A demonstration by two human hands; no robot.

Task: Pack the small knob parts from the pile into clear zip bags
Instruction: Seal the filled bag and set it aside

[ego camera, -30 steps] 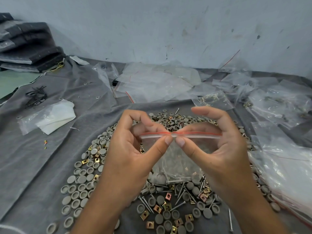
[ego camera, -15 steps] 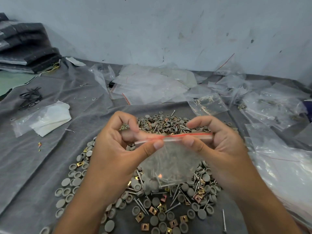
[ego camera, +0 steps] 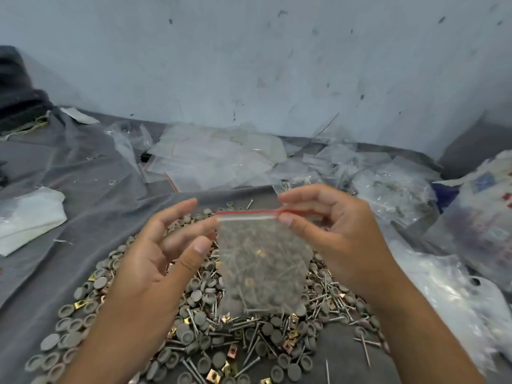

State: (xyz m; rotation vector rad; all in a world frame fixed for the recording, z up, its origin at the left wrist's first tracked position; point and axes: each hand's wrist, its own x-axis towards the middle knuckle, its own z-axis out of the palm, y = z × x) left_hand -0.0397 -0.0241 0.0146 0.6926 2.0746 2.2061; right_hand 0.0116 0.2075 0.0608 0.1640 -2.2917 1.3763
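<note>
A clear zip bag [ego camera: 263, 261] with a red seal strip hangs in front of me, filled with screws, grey knobs and brass clips. My right hand [ego camera: 329, 231] pinches the right end of its seal between thumb and fingers. My left hand [ego camera: 163, 253] hovers just left of the bag with fingers spread and relaxed, holding nothing. Below lies the pile [ego camera: 194, 333] of grey round knobs, screws and brass square clips on a grey cloth [ego camera: 83, 206].
Empty clear zip bags [ego camera: 210, 159] lie heaped at the back by the wall. Filled bags [ego camera: 388, 189] crowd the right side, with a larger printed bag [ego camera: 482, 217] at far right. A white packet [ego camera: 27, 217] lies left; dark folded fabric [ego camera: 19, 101] sits far left.
Both hands were pinching the seal strip together. My left hand has now let go and opened to the left, and the bag hangs from my right hand alone, lifted slightly to the right.
</note>
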